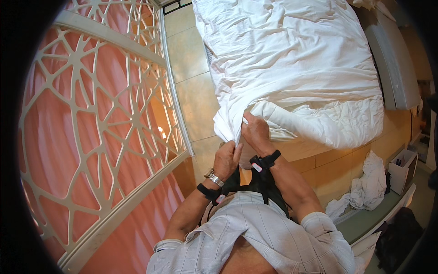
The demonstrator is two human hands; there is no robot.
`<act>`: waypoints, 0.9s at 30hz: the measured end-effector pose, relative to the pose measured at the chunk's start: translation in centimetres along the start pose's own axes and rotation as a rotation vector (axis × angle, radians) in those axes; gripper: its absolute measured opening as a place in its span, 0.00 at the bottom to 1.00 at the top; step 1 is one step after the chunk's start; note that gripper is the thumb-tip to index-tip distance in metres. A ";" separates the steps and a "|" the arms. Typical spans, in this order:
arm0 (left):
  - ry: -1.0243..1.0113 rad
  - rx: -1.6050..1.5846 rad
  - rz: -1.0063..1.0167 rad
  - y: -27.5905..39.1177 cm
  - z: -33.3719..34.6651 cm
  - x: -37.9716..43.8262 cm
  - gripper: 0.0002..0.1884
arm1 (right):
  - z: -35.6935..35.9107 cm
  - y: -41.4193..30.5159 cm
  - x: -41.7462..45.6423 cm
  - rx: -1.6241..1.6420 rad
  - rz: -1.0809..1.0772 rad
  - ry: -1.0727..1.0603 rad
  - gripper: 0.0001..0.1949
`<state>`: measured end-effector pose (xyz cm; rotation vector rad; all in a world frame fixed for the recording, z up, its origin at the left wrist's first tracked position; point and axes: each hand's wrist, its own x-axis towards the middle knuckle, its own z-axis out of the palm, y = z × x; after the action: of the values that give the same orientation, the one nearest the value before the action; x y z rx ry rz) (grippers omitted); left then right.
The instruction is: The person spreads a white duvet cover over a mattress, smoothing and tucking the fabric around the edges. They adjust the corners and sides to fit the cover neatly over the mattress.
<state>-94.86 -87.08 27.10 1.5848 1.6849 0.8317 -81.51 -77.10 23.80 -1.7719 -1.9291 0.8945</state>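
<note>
A wrinkled white duvet cover (pixel 294 58) lies spread over the bed. At its near left corner, my left hand (pixel 227 160) is closed on a gathered end of the cover, pulled to a point. My right hand (pixel 256 132) grips the fabric just to the right and a little farther forward, its fingers partly hidden in the folds. Right of that hand, a puffy white quilt (pixel 308 120) shows from under the cover's edge along the bed's near end. I wear a metal watch on the left wrist and a black strap on each wrist.
A white lattice partition (pixel 77 111) with pink curtains (pixel 113 144) behind it stands at the left. Tiled floor (pixel 191 92) runs between it and the bed. A grey padded bench-like piece (pixel 393 61) is at the right. White crumpled cloth (pixel 369 185) and a white box (pixel 403 169) lie lower right.
</note>
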 end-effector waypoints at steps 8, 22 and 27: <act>-0.032 -0.256 -0.406 -1.3 -1.1 -1.9 0.08 | 1.2 0.6 -2.3 0.001 -0.164 -0.224 0.09; 0.144 -0.967 -0.689 -4.8 -3.9 -4.8 0.30 | 3.4 1.3 -2.3 -0.122 -0.073 -0.273 0.07; 0.098 -0.862 -0.640 -5.0 -4.3 -5.5 0.33 | 3.7 0.7 -1.7 -0.198 0.044 -0.275 0.08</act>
<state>-101.08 -92.84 25.69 0.3980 1.4444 1.0754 -83.16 -79.55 20.93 -1.8913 -2.2262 1.0405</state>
